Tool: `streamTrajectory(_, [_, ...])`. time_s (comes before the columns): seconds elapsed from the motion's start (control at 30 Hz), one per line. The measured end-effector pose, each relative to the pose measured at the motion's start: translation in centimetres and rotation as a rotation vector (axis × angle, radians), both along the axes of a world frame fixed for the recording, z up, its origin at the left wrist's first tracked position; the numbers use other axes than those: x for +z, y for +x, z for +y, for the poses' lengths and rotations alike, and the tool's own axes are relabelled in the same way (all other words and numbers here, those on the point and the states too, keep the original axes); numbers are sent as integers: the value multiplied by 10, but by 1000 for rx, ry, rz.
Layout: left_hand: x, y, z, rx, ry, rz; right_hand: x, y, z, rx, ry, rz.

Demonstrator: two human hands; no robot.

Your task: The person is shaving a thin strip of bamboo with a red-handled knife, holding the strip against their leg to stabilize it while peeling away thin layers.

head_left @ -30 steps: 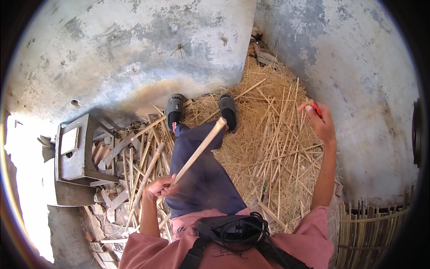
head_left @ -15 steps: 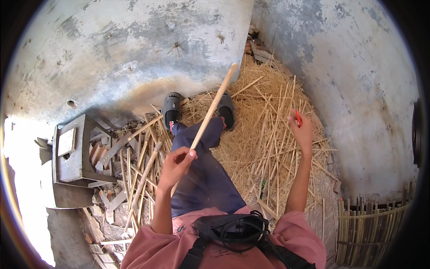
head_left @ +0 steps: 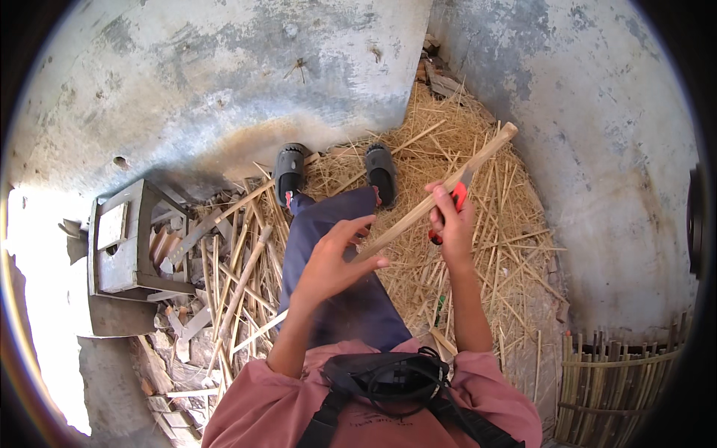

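A long, pale bamboo strip (head_left: 415, 213) slants across in front of me, its thicker end up and to the right. My right hand (head_left: 452, 221) is closed on a small knife (head_left: 459, 196) with a red and black handle. The knife's blade lies against the strip near its upper end, and the right fingers touch the strip there too. My left hand (head_left: 332, 261) has thumb and fingers spread apart, with the strip passing between them. Beyond that hand, the strip seems to continue toward the lower left, partly hidden by the hand.
Straw-like shavings and loose strips (head_left: 441, 276) cover the floor ahead and right. More sticks (head_left: 237, 287) lie left of my legs, beside a wooden box frame (head_left: 138, 239) and rubble. A slatted bamboo basket (head_left: 616, 388) stands at lower right. Stained walls (head_left: 567, 149) enclose the corner.
My right hand has come inward with the knife and now meets the strip. The strip's top has swung right and tilted lower. My left fingers, pinched on it before, have spread.
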State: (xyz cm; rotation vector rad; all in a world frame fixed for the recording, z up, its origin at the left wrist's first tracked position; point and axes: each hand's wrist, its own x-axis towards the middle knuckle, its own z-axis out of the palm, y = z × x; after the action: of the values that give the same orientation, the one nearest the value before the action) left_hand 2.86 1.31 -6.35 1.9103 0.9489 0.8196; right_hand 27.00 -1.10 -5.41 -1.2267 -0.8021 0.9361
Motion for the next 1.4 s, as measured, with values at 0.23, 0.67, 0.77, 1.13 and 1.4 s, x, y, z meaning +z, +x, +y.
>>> streamTrajectory(0.23, [-46, -67, 7, -222, -360, 151, -10, 68, 6, -94, 123, 156])
streamTrajectory(0.67, [-45, -36, -12, -82, -352, 117, -43, 76, -5, -148, -13, 51])
streamTrajectory(0.77, [-43, -33, -15, -56, -309, 82, -53, 66, -9, -137, -53, 115])
streamTrajectory(1.13, [-33, -20, -26, 37, -303, 2, -82, 45, -41, -94, -58, -248])
streamTrajectory(1.4, [-32, -10, -34, 118, -209, -100, -66, 15, -41, -16, 19, -308])
